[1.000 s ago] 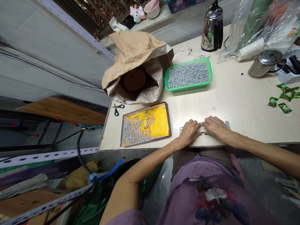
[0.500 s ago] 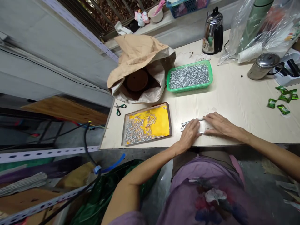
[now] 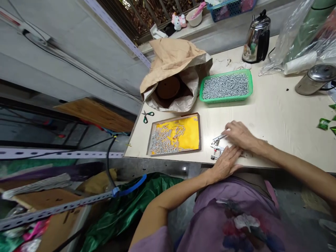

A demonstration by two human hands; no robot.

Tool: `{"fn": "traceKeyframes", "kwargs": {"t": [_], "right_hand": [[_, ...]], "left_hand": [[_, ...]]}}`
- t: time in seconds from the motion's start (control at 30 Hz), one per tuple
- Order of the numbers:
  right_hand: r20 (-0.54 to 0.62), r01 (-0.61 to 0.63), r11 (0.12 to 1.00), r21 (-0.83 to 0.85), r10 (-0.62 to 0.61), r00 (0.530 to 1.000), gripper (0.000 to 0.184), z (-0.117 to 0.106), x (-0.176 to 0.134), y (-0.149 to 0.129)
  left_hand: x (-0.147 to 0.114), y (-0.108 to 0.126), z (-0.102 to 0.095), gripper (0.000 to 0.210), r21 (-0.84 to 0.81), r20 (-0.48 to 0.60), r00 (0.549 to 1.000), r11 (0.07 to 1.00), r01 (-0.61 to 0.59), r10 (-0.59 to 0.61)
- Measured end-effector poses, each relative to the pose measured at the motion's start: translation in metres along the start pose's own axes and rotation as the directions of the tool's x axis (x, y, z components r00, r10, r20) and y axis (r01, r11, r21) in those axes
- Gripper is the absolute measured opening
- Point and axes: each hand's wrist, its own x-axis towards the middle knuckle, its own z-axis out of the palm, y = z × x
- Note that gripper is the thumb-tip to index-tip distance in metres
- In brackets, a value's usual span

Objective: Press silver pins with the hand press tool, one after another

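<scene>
A small silvery metal mechanism (image 3: 216, 147) with a long bar, a coil spring and a bit of red lies on the table just right of the yellow-lined tray. My right hand (image 3: 240, 134) is closed, with thumb and fingertips on the far end of its bar. On the near side, my left hand (image 3: 226, 161) presses its fingers over the rest of the mechanism, palm down. The two hands meet and cover its right part, so its exact kind is hard to make out.
A shallow tray (image 3: 200, 131) with loose metal pins, green-handled scissors (image 3: 147, 116), a green basket (image 3: 250, 91) full of similar pins and an open paper sack (image 3: 181, 49) are to the left and behind. A kettle (image 3: 256, 38) and a steel cup (image 3: 309, 84) stand farther right.
My right hand has moved in from the right and now lies beside and above my left hand. The mechanism has turned, showing its bar apart from the spring. The view has shifted left.
</scene>
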Motion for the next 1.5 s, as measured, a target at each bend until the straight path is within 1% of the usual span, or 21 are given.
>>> {"fn": "traceKeyframes", "kwargs": {"t": [0.07,0.13,0.23,0.33,0.4,0.43,0.47,0.5,0.57,0.63,0.7,0.77,0.87,0.93,1.03,1.13,1.2,1.27,1.37,1.43,1.5], "right_hand": [[0.076,0.188,0.981,0.050,-0.192,0.979,0.015,0.005,0.010,-0.027],[0.142,0.312,0.948,0.056,-0.317,0.938,0.015,0.014,0.018,-0.047],[0.159,0.400,0.916,0.020,-0.398,0.903,0.018,0.028,0.025,-0.059],[0.061,0.441,0.897,0.031,-0.442,0.895,0.020,0.039,0.025,-0.055],[-0.039,0.459,0.884,0.088,-0.458,0.888,0.025,0.044,0.021,-0.052],[-0.089,0.467,0.874,0.133,-0.458,0.884,0.028,0.045,0.019,-0.052],[-0.138,0.472,0.861,0.188,-0.453,0.881,0.030,0.045,0.016,-0.051],[-0.187,0.469,0.848,0.246,-0.433,0.881,0.031,0.044,0.014,-0.051],[-0.281,0.435,0.828,0.355,-0.349,0.894,0.030,0.037,0.014,-0.047],[-0.368,0.319,0.851,0.416,-0.163,0.915,0.027,0.023,0.017,-0.037],[-0.445,0.123,0.899,0.421,0.086,0.891,0.024,0.005,0.023,-0.018],[-0.518,-0.085,0.913,0.400,0.302,0.800,0.025,-0.015,0.031,0.007],[-0.591,-0.285,0.879,0.381,0.469,0.656,0.030,-0.041,0.042,0.050],[-0.576,-0.385,0.844,0.373,0.536,0.618,0.032,-0.054,0.050,0.077],[-0.461,-0.511,0.793,0.331,0.609,0.646,0.033,-0.066,0.055,0.103],[-0.419,-0.521,0.797,0.305,0.603,0.679,0.035,-0.067,0.047,0.101],[-0.419,-0.451,0.835,0.316,0.549,0.723,0.034,-0.061,0.034,0.085],[-0.375,-0.333,0.884,0.327,0.445,0.813,0.031,-0.050,0.015,0.060],[-0.198,-0.146,0.925,0.351,0.225,0.954,0.030,-0.029,-0.015,0.016],[-0.071,-0.081,0.933,0.351,0.113,0.991,0.031,-0.015,-0.032,-0.009],[0.030,-0.061,0.946,0.317,0.054,0.998,0.029,-0.002,-0.044,-0.028]], "left_hand": [[-0.004,0.003,0.000,0.052,-0.014,0.033,0.999,1.000,0.014,-0.013],[-0.015,0.007,-0.001,0.045,-0.013,0.050,0.997,0.998,0.053,-0.053],[-0.043,0.008,-0.008,0.034,0.028,0.005,0.991,0.991,0.134,-0.134],[-0.069,-0.009,-0.031,0.028,0.074,-0.081,0.978,0.978,0.196,-0.190],[-0.079,-0.032,-0.053,0.028,0.093,-0.219,0.938,0.951,0.295,-0.269],[-0.080,-0.046,-0.065,0.028,0.091,-0.325,0.887,0.922,0.375,-0.328],[-0.079,-0.061,-0.077,0.027,0.076,-0.444,0.800,0.873,0.482,-0.403],[-0.077,-0.077,-0.088,0.024,0.062,-0.512,0.726,0.823,0.565,-0.459],[-0.071,-0.105,-0.106,0.018,0.051,-0.551,0.631,0.732,0.679,-0.547],[-0.065,-0.124,-0.116,0.014,0.073,-0.526,0.595,0.665,0.744,-0.608],[-0.061,-0.134,-0.120,0.012,0.113,-0.484,0.589,0.621,0.776,-0.647],[-0.061,-0.137,-0.121,0.012,0.159,-0.442,0.595,0.594,0.789,-0.671],[-0.064,-0.139,-0.119,0.015,0.210,-0.397,0.615,0.585,0.784,-0.682],[-0.066,-0.143,-0.118,0.017,0.231,-0.382,0.646,0.609,0.759,-0.661],[-0.064,-0.150,-0.119,0.017,0.252,-0.366,0.675,0.630,0.735,-0.641],[-0.060,-0.151,-0.123,0.016,0.257,-0.332,0.675,0.625,0.737,-0.659],[-0.057,-0.149,-0.127,0.017,0.261,-0.296,0.665,0.611,0.747,-0.686],[-0.053,-0.149,-0.132,0.021,0.282,-0.250,0.663,0.602,0.747,-0.706],[-0.050,-0.151,-0.136,0.021,0.338,-0.200,0.679,0.601,0.724,-0.706],[-0.049,-0.152,-0.135,0.021,0.384,-0.205,0.691,0.593,0.708,-0.693],[-0.049,-0.152,-0.134,0.022,0.430,-0.213,0.699,0.577,0.694,-0.683]]}}
